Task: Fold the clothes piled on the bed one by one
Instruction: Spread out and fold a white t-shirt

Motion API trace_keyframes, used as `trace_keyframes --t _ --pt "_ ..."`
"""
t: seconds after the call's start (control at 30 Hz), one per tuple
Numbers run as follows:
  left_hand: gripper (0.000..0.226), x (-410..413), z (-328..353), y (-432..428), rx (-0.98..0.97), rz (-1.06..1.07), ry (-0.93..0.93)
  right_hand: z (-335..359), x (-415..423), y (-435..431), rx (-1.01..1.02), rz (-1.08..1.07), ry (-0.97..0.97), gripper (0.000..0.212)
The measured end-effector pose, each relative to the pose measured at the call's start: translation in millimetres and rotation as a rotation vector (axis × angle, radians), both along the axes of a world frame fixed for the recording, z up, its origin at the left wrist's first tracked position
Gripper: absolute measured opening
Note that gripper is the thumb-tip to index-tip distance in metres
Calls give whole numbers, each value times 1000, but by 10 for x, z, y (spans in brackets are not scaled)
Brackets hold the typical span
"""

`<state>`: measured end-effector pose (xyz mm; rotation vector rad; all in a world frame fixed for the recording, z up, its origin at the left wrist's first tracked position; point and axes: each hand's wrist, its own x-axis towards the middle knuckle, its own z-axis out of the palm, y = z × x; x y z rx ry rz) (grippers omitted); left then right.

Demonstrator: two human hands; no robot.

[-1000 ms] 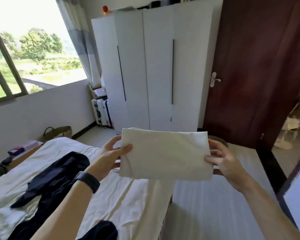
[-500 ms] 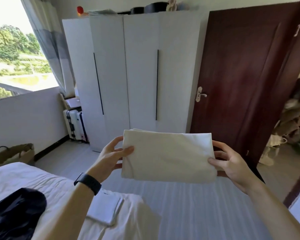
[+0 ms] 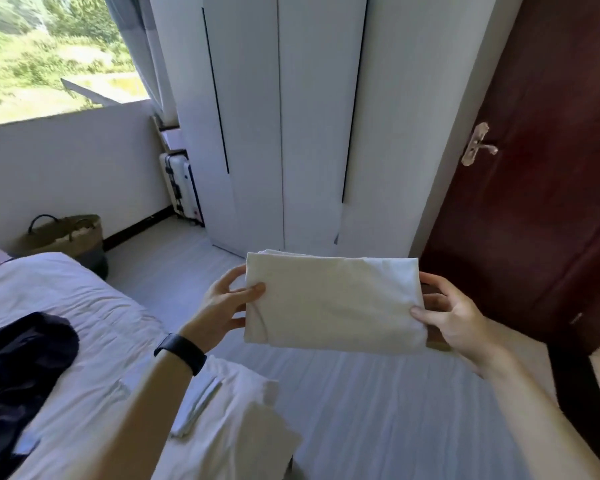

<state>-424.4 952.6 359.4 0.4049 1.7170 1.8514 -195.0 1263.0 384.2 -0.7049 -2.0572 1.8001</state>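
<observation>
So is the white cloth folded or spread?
Folded: the white cloth is a layered rectangle gripped by left hand and right hand.

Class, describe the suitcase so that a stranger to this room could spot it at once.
Start at the tall white wardrobe. At its left foot, in the corner, stands the suitcase. It is white, hard-sided and upright with dark trim, unlike the soft tan bag with handles further left on the floor.

I logged a white wardrobe (image 3: pixel 312 116) beyond the grip, a dark door (image 3: pixel 551 174) to its right, and a suitcase (image 3: pixel 181 183) and basket (image 3: pixel 66 237) to its left.
</observation>
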Motion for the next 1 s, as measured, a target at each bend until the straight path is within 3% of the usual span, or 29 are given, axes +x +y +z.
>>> trace_keyframes --t 0.3,0.53,1.0 --pt "60 -100 -976 316 -112 340 -280 -820 -1147 754 -59 261 -205 55" --pt "26 -399 -1752 474 -172 552 -547 -1613 -2221 973 -121 414 -439 55" --pt "25 -1342 -2218 925 -113 1011 -817 -2146 -4703 1036 11 785 -732 59"
